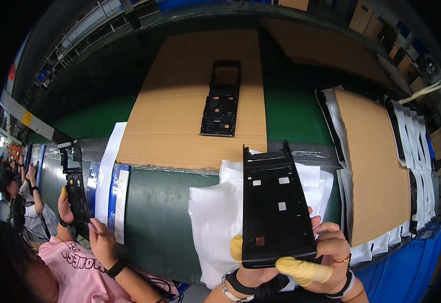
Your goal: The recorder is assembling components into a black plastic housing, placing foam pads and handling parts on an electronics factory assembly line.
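A black rectangular plastic housing (273, 217) is held up before me, with several small square cutouts and two prongs at its far end. My left hand (255, 274) grips its near left corner, a yellow finger cot on the thumb; the other fingers are largely hidden beneath. On the near right corner my right hand (331, 248) is closed, its yellow-covered thumb by the near edge and its fingers along the right side. White foam sheets (208, 222) lie under the housing on the green table. Farther off, a similar black frame (220, 113) rests on a cardboard sheet (167, 101).
At right, a cardboard piece (377, 166) lies over rows of white-wrapped black parts (415, 131) above a blue bin (407, 267). A co-worker in a pink shirt (74, 270) holds another black part (76, 192) at left. Another cardboard sheet (326, 45) lies far back.
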Available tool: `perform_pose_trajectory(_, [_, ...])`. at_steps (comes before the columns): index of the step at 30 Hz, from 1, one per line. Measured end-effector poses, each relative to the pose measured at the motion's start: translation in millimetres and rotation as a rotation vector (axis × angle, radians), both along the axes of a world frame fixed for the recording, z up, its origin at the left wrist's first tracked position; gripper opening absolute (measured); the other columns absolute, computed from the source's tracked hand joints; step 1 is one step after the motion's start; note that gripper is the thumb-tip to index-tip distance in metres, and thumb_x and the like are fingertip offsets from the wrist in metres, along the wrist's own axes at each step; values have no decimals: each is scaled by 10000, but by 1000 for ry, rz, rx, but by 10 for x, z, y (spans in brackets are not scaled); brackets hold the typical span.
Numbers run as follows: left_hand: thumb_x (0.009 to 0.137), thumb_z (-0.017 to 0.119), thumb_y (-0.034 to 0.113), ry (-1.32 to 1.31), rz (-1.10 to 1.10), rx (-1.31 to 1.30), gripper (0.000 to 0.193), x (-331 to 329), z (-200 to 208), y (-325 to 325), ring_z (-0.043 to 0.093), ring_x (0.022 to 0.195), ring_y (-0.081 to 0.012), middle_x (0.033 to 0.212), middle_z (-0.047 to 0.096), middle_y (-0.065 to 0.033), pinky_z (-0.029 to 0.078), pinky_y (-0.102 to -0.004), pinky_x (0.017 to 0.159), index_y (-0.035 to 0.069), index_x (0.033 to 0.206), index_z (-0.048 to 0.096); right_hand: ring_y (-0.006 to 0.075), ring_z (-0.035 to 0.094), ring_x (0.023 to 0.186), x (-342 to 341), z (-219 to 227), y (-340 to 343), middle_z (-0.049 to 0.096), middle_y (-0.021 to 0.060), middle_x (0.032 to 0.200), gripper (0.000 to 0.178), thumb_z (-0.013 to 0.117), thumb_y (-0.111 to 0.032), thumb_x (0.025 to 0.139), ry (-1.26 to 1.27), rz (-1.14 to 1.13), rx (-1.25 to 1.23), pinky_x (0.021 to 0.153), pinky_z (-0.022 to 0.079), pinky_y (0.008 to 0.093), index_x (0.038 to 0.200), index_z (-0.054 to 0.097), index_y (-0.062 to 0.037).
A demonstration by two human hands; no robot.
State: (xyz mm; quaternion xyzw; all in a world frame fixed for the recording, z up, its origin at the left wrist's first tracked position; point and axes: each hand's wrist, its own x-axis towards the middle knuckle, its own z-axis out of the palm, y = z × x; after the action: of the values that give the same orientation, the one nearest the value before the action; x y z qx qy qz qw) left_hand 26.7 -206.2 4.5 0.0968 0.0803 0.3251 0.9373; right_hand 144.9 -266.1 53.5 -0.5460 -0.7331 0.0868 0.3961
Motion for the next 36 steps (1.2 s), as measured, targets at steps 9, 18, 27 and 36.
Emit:
perform_pose_trajectory(9, [692, 633, 522, 170, -164, -273, 929, -63, 238, 115, 368, 1207, -325, 1329, 303, -143, 355, -422, 989, 26, 1339, 187, 211, 430, 836, -45, 53, 73, 396, 28, 868, 293, 751, -181, 590, 56, 42, 61, 823, 377, 371, 862, 664, -248])
perform_pose_trajectory(18, [715, 578, 570, 90, -81, -27, 942, -32, 187, 96, 324, 1239, -312, 1361, 265, -148, 330, -423, 1000, 28, 1355, 150, 254, 438, 843, -25, 33, 77, 399, 67, 912, 283, 726, -210, 601, 32, 62, 113, 796, 411, 429, 869, 665, -275])
perform_pose_trajectory(27, [757, 519, 568, 29, -145, -191, 883, -48, 149, 79, 320, 1236, -336, 1366, 256, -162, 331, -432, 998, 43, 1361, 145, 229, 446, 859, -65, -81, -7, 428, 43, 903, 287, 728, -188, 603, 157, 16, 31, 810, 384, 406, 876, 638, -192])
perform_pose_trajectory(36, [754, 526, 569, 25, -114, -204, 880, -46, 151, 62, 339, 1224, -335, 1356, 258, -183, 350, -428, 986, 40, 1356, 164, 239, 464, 845, -29, -18, 48, 447, 54, 908, 252, 716, -191, 622, 155, 48, 68, 807, 394, 406, 851, 621, -143])
